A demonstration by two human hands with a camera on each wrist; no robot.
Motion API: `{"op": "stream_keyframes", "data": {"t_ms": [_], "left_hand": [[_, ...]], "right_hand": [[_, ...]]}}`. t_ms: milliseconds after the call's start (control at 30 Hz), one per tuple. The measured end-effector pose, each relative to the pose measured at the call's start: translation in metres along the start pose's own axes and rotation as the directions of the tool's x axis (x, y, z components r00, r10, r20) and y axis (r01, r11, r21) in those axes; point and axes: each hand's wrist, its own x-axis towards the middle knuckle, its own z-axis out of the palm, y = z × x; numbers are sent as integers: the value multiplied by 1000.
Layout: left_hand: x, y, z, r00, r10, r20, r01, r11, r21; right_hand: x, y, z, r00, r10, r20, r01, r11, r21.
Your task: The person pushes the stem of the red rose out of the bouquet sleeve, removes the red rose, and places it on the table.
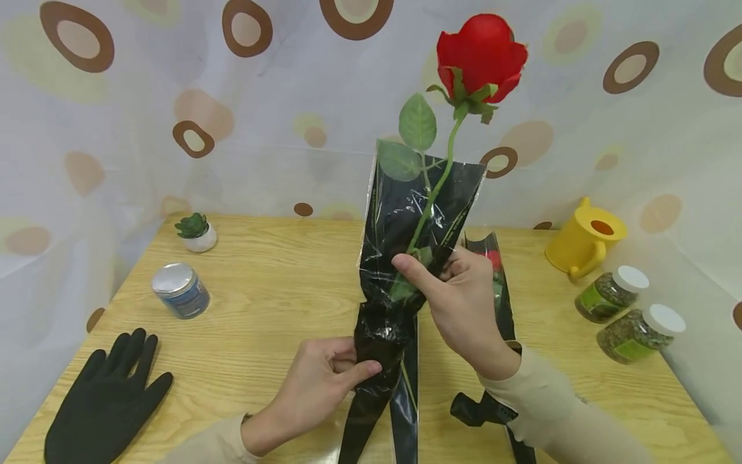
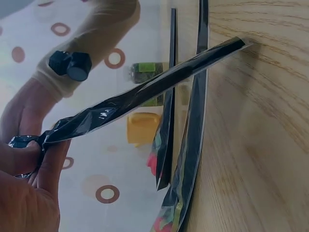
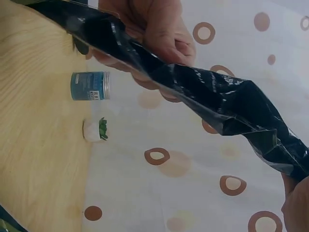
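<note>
A red artificial rose [image 1: 481, 59] with a green stem stands out of the open top of a black-and-clear plastic flower sleeve [image 1: 382, 325], held above the table. My right hand [image 1: 466, 309] grips the sleeve's upper part, thumb across the front near the stem and lower leaves. Lower down, my left hand [image 1: 315, 386] pinches the crumpled sleeve between thumb and fingers. In the left wrist view the sleeve's narrow tail [image 2: 145, 92] sticks out beyond that hand. The right wrist view shows the sleeve [image 3: 212, 96] creased and twisted between both hands.
Two more sleeved roses lie on the table, one sleeve [image 1: 406, 406] beneath the held one, another sleeve [image 1: 504, 309] behind my right wrist. Left: black glove [image 1: 104, 406], blue tin [image 1: 181, 293], potted succulent [image 1: 197, 233]. Right: yellow watering can [image 1: 582, 241], two jars, one jar [image 1: 611, 295] farther back.
</note>
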Motion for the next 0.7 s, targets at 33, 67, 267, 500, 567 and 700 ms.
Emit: {"op": "stream_keyframes", "data": {"t_ms": [33, 67, 267, 500, 567, 700], "left_hand": [[0, 0, 0, 1000, -5, 2, 5, 1000, -11], [0, 1, 0, 1000, -6, 5, 6, 1000, -26], [2, 4, -4, 1000, 23, 4, -22, 998, -66], [5, 10, -7, 999, 48, -18, -49, 997, -67], [5, 10, -8, 999, 41, -17, -42, 997, -65], [6, 10, -10, 999, 34, -8, -34, 999, -20]], "right_hand": [[-1, 0, 1, 1000, 9, 3, -9, 1000, 3], [-2, 1, 2, 1000, 19, 9, -19, 1000, 10], [-8, 4, 10, 995, 53, 80, -58, 997, 55], [-12, 7, 14, 986, 87, 143, -94, 995, 45], [-11, 8, 13, 984, 98, 148, -104, 994, 33], [-7, 7, 9, 986, 104, 129, -111, 993, 50]]}}
